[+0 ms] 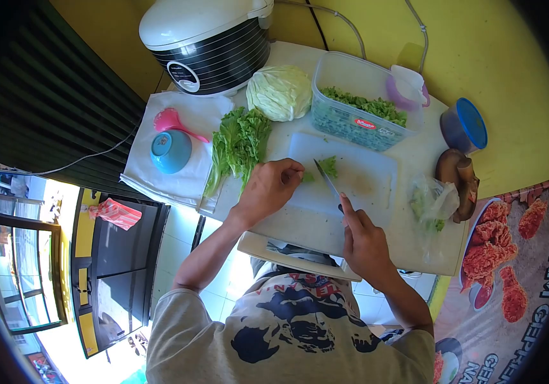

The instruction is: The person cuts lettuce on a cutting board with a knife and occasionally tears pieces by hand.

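My right hand (pixel 365 242) grips a knife (pixel 327 180) by its handle, the blade slanting up and left over the white cutting board (pixel 370 168). My left hand (pixel 268 191) is closed at the board's left edge, its curled fingertips at a small piece of lettuce (pixel 307 178); the fingers partly hide the contact. Another bit of cut lettuce (pixel 329 166) lies just right of the blade. Left of the board rests a bunch of leaf lettuce (pixel 241 142). Behind the board, a clear plastic container (pixel 351 131) holds chopped greens (pixel 367 105).
A cabbage (pixel 279 93) and a rice cooker (pixel 207 48) stand at the back. Leftward are a blue bowl (pixel 171 152) and pink ladle (pixel 171 120). To the right are a plastic bag with greens (pixel 429 201), a brown object (pixel 458 182) and a blue-lidded tub (pixel 465 125). An open drawer (pixel 297 257) juts out in front.
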Tool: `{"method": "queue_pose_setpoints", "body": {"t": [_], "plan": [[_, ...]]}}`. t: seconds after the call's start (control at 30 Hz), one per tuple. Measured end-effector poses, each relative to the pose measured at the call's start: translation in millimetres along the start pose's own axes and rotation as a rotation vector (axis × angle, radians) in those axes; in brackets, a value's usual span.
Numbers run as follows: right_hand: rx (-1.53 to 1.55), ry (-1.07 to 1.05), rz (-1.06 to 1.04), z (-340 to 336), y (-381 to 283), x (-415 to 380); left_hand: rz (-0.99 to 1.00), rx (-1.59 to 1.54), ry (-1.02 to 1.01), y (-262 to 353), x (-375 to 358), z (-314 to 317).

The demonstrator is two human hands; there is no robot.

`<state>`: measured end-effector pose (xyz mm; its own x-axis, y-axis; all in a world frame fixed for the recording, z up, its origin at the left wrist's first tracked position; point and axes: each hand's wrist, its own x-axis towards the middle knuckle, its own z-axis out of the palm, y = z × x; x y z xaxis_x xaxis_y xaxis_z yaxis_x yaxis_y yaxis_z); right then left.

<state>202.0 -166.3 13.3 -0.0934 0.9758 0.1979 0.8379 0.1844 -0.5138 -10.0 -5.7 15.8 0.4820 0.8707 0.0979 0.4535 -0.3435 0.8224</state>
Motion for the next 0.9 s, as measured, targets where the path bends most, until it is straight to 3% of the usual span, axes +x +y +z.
{"method": "queue_pose_setpoints", "body": {"t": [0.23,0.43,0.9], "plan": [[0.069,-0.119,0.045,4.2,-12.4,-8.5,0.037,0.017,0.051,-2.2,-4.2,-2.1],[-0.086,-0.123,0.000,4.0,-13.3,-5.3,0.067,0.095,0.071,-2.0,-9.4,-0.3],[-0.050,-0.116,-0.009,7.1,-17.2,-8.9,-0.002,-0.038,0.074,-6.9,-17.6,-0.7]]}}
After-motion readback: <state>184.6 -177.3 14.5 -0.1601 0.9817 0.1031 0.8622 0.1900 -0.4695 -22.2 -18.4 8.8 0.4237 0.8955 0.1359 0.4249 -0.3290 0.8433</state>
